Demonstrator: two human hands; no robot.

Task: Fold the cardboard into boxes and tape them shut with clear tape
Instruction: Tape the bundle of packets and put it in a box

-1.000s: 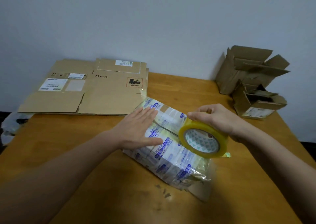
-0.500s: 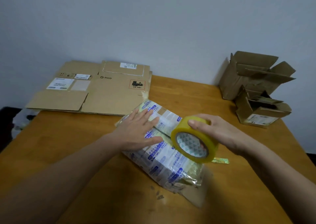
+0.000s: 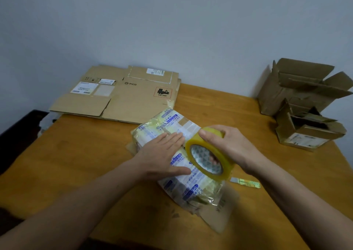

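A small box (image 3: 183,184) wrapped in blue-printed tape lies at the middle of the wooden table (image 3: 80,154). My left hand (image 3: 162,154) presses flat on its top with straight fingers. My right hand (image 3: 229,146) grips a yellowish roll of clear tape (image 3: 208,154) from above, thumb on the rim, with the roll standing on edge against the box's right side. A loose cardboard flap (image 3: 217,217) sticks out at the box's near end.
Flattened cardboard sheets (image 3: 122,95) are stacked at the table's back left. Two open, crumpled boxes (image 3: 303,104) stand at the back right. A small green utility knife (image 3: 246,182) lies right of the taped box. Grey wall behind; dark floor at left.
My right hand has brought the tape roll left and nearer my left hand, over the box. The left hand stays pressed on the box. The view has shifted slightly.
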